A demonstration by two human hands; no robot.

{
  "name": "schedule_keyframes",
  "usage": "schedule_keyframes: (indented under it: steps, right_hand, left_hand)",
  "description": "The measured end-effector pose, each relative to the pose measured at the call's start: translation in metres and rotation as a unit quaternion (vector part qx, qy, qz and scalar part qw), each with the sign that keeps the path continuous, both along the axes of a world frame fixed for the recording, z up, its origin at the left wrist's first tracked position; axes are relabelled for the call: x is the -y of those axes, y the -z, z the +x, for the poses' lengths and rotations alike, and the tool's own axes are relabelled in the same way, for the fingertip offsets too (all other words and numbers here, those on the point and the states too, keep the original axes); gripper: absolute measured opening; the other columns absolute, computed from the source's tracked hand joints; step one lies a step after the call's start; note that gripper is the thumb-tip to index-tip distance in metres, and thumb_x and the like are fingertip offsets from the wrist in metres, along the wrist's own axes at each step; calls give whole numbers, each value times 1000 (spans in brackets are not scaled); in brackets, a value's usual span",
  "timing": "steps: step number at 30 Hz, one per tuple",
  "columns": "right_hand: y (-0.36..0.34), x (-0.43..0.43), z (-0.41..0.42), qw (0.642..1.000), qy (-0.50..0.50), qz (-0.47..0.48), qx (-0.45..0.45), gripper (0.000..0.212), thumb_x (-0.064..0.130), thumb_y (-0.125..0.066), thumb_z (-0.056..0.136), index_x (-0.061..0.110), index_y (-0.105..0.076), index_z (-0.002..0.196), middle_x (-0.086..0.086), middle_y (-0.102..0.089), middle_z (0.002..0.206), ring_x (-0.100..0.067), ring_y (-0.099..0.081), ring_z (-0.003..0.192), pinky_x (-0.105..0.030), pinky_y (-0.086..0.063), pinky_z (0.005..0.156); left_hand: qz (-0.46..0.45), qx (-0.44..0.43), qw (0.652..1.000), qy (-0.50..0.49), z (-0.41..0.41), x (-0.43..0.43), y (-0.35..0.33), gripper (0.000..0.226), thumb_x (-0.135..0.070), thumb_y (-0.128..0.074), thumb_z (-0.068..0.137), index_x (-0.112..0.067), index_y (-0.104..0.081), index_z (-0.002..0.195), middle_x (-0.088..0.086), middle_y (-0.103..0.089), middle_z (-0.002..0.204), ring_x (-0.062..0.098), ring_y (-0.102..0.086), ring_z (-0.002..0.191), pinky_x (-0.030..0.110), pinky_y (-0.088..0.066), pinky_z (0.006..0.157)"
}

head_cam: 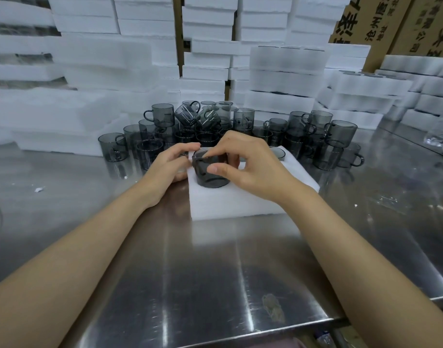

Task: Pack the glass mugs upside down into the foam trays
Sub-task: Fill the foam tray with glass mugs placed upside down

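A white foam tray [240, 202] lies on the steel table in front of me. A smoky grey glass mug [210, 175] sits in the tray's near left pocket. My right hand [250, 167] pinches the mug from above, thumb on its near wall and fingers over the top. My left hand [171, 164] rests at the tray's left edge with fingertips touching the mug's upper rim. Another mug [278, 152] shows in the tray behind my right hand. A pile of several loose grey mugs [215, 124] stands behind the tray, some stacked and tipped.
Stacks of white foam trays [280, 79] rise behind and to both sides. Cardboard boxes [401, 23] stand at the back right. A clear plastic bag [438, 136] lies at the right edge. The table's front edge [240, 332] is near me.
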State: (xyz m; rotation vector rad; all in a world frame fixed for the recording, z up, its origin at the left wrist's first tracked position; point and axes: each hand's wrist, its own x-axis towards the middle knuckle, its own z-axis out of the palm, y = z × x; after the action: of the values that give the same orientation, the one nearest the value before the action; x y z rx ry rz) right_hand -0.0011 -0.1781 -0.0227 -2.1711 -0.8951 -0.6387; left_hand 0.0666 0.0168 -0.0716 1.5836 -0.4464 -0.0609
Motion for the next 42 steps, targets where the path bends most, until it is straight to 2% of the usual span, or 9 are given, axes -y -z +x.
schedule_keyframes:
  steps: [2, 7, 11, 18, 22, 31, 35, 38, 42]
  right_hand:
    - [2, -2, -1, 1000, -6, -19, 1, 15, 16, -75, 81, 9, -74, 95, 1, -56, 82, -11, -51, 65, -31, -47, 67]
    - [3, -3, -3, 997, -11, -56, -56, 10, 16, -77, 79, 13, -74, 87, 21, -53, 74, -5, -47, 62, -20, -39, 64]
    - [0, 0, -3, 991, -19, -55, -117, 5, 16, -71, 86, 18, -74, 83, 16, -55, 71, -9, -43, 61, -26, -38, 62]
    - [1, -1, 0, 993, 15, -1, -117, 26, 22, -71, 86, 21, -70, 113, 5, -65, 108, -4, -55, 85, -11, -36, 78]
    - [0, 4, 3, 984, 29, -58, -165, 45, 32, -72, 84, 41, -58, 126, 13, -69, 104, 3, -56, 104, -17, -38, 90]
    - [3, 6, 6, 979, 30, -39, -200, 46, 34, -76, 80, 32, -62, 124, 23, -68, 100, 10, -57, 104, -7, -38, 92]
    - [-2, 19, 16, 974, 143, 133, -116, 22, 22, -69, 87, 20, -72, 109, 10, -70, 93, -8, -65, 86, -18, -49, 78]
    - [-7, 55, 25, 937, 327, 124, -14, 24, 12, -57, 89, 16, -71, 108, 2, -65, 107, -17, -62, 90, -31, -49, 81]
    - [0, 102, 29, 873, 475, 110, -6, 39, 8, -46, 86, 16, -61, 121, 1, -41, 141, -25, -57, 105, -37, -47, 83]
  left_hand:
    - [-2, -2, 1000, -1, -1, 1, -1, 40, -19, -53, 78, -19, -65, 116, 6, -65, 119, 22, -64, 110, 43, -50, 95]
    - [-4, -8, 1000, -6, -4, 4, -4, 37, -23, -47, 76, -25, -67, 108, 6, -61, 126, 23, -59, 115, 41, -49, 97]
    - [13, 2, 1000, -15, -5, 6, -3, 27, -28, -52, 88, -23, -65, 112, 2, -60, 128, 18, -58, 117, 38, -47, 97]
    - [43, 21, 999, -21, -3, 5, -2, 25, -16, -51, 96, -24, -63, 117, 8, -58, 128, 15, -58, 116, 30, -49, 94]
    - [43, 22, 999, -13, -6, 5, -3, 28, -10, -55, 94, -27, -63, 114, 4, -57, 129, 22, -58, 116, 40, -45, 100]
    - [55, 38, 998, -22, -7, 7, -5, 32, -4, -54, 92, -30, -63, 109, -4, -54, 133, 15, -56, 116, 39, -45, 98]
    - [56, 35, 998, -24, -7, 8, -4, 30, -5, -55, 92, -30, -64, 105, -14, -53, 132, 11, -56, 116, 39, -44, 99]
    - [59, 36, 997, -22, -7, 8, -4, 29, -6, -55, 92, -30, -64, 107, -15, -52, 132, 13, -56, 117, 38, -44, 99]
    - [55, 38, 997, -24, -7, 8, -4, 29, -6, -54, 92, -29, -63, 108, -11, -52, 134, 13, -57, 115, 34, -45, 96]
